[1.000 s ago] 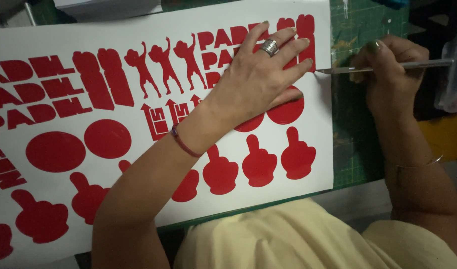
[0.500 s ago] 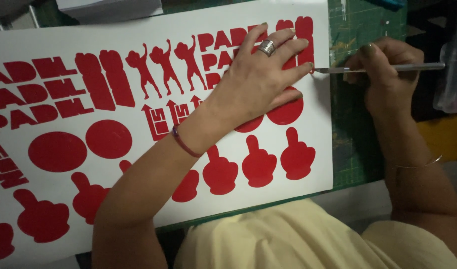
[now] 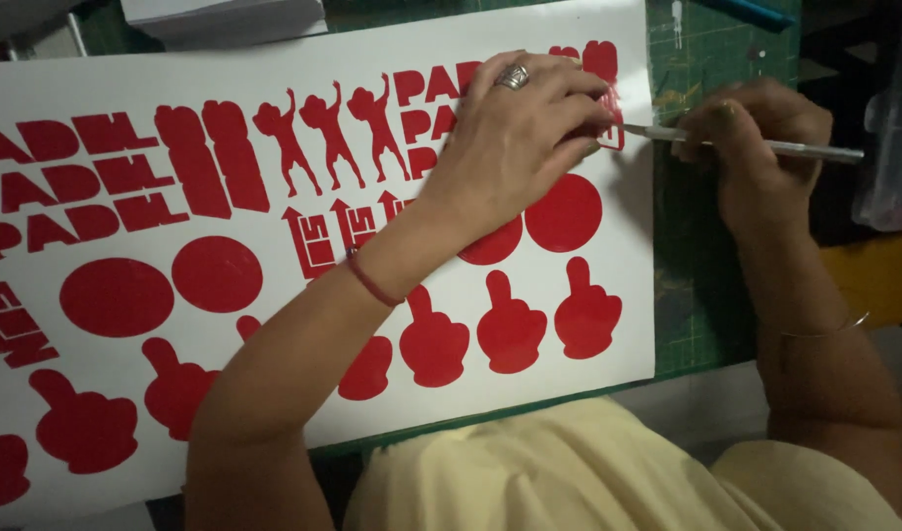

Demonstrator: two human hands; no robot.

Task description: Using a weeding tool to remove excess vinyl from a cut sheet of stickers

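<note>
Near the vinyl sheet's (image 3: 451, 413) right edge, left hand (image 3: 515, 133) presses flat on thin, floppy, tear-prone decals while right hand (image 3: 756, 147) pinches the weeding tool (image 3: 765, 147) mid-shaft.

The sheet (image 3: 303, 393) lies on the cutting mat (image 3: 716, 246), paper stack (image 3: 225, 15) behind.

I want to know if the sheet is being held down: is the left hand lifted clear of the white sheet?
No, the left hand lies flat on the white sheet, pressing beside the tool tip.

light: dim, warm | brightest: white sheet (image 3: 588, 324) | shadows: soft, beside forearms | edges: dark right side | focus: mostly sharp, slight softness
</note>
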